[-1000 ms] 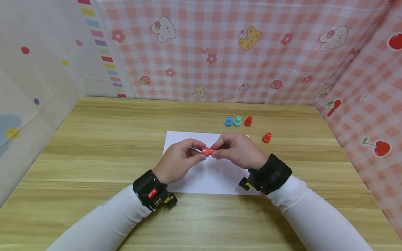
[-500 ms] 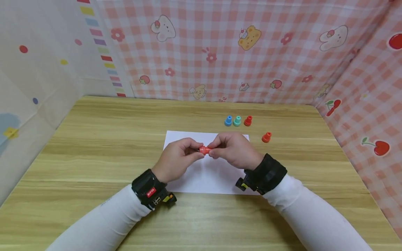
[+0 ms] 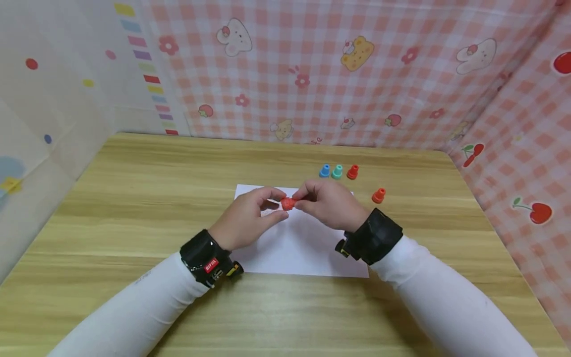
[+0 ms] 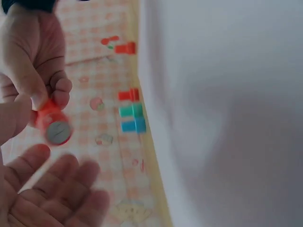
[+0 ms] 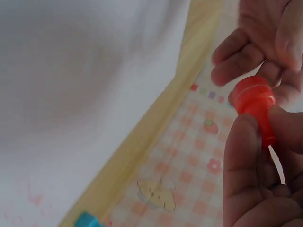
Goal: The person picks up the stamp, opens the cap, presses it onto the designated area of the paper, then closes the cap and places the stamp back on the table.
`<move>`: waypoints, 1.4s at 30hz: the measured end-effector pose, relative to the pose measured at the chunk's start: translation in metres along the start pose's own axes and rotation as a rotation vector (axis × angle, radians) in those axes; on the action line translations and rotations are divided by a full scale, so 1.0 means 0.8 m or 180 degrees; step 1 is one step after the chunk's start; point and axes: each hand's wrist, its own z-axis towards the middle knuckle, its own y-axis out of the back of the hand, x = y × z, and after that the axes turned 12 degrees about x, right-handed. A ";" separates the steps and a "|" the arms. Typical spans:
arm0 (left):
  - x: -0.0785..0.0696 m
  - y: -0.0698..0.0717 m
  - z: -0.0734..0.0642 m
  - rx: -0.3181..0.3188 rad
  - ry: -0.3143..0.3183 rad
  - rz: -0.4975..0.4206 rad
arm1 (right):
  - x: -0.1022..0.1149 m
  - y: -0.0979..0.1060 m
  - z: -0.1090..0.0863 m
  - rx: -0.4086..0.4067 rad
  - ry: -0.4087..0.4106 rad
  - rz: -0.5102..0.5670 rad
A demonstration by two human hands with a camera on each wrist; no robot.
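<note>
A small red stamp (image 3: 288, 204) is pinched between the thumb and fingers of my right hand (image 3: 332, 206), held above a white sheet of paper (image 3: 303, 248). In the left wrist view the round grey end of the stamp (image 4: 58, 133) faces the camera, with dark lines on it. My left hand (image 3: 245, 218) is beside that end, thumb and fingers spread apart around it. From the right wrist camera, the stamp's wide end (image 5: 253, 90) points toward the loosely spread left fingers (image 5: 239, 64).
Behind the paper stand a blue stamp (image 3: 324, 172), a teal stamp (image 3: 337, 172) and a red stamp (image 3: 353, 172) in a row. Another red stamp (image 3: 378, 196) stands to their right. Patterned cloth (image 3: 303, 89) hangs at the wooden table's (image 3: 156, 198) back edge. Faint red marks (image 5: 35, 196) show on the paper.
My left thumb and fingers have come apart from their pinch at the stamp's wide end. Both hands have moved slightly away from me and to the left, the stamp staying in my right hand.
</note>
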 end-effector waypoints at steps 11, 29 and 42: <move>0.011 0.025 -0.007 0.0403 0.0497 0.1509 | -0.011 0.050 0.052 -0.0064 -0.0542 -0.1112; 0.024 0.028 -0.013 0.0532 0.0689 0.1871 | -0.041 0.066 0.121 0.0222 -0.0791 -0.2055; 0.025 0.026 -0.014 0.0580 0.0764 0.1892 | -0.046 0.062 0.129 0.0384 -0.0703 -0.2201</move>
